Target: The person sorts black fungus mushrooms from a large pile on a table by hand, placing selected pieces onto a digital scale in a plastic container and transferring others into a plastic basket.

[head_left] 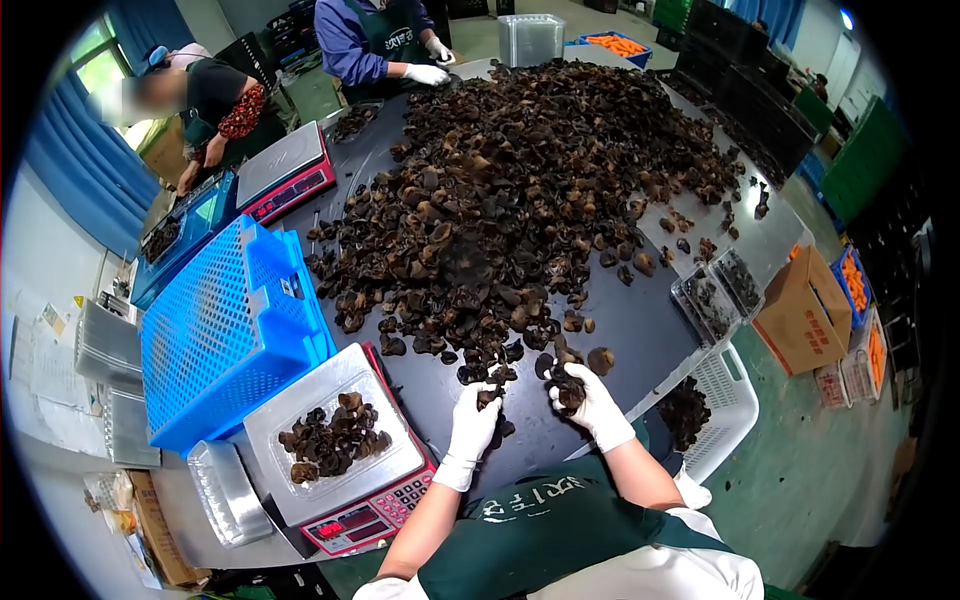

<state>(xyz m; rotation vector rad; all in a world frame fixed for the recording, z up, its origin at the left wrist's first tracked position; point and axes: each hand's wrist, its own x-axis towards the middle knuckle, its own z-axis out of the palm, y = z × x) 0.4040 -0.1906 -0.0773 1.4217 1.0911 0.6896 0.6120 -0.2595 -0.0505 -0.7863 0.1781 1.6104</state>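
My left hand (474, 425), in a white glove, is closed around some dark wood ear fungus at the near edge of the pile. To its right, my right hand (590, 400), gloved too, grips more dark pieces between thumb and fingers. A large heap of wood ear fungus (520, 170) spreads over the dark tabletop (640, 310) beyond both hands. On the left, a red and silver scale (270, 430) bears a clear plastic tray with fungus pieces (335, 437) in it.
Blue crates (215, 330) and empty clear trays (228, 492) lie left. Two filled clear boxes (712, 300) stand right, above a white basket (735, 400) and near a cardboard box (803, 312). A co-worker's gloved hands (428, 74) touch the heap's far side.
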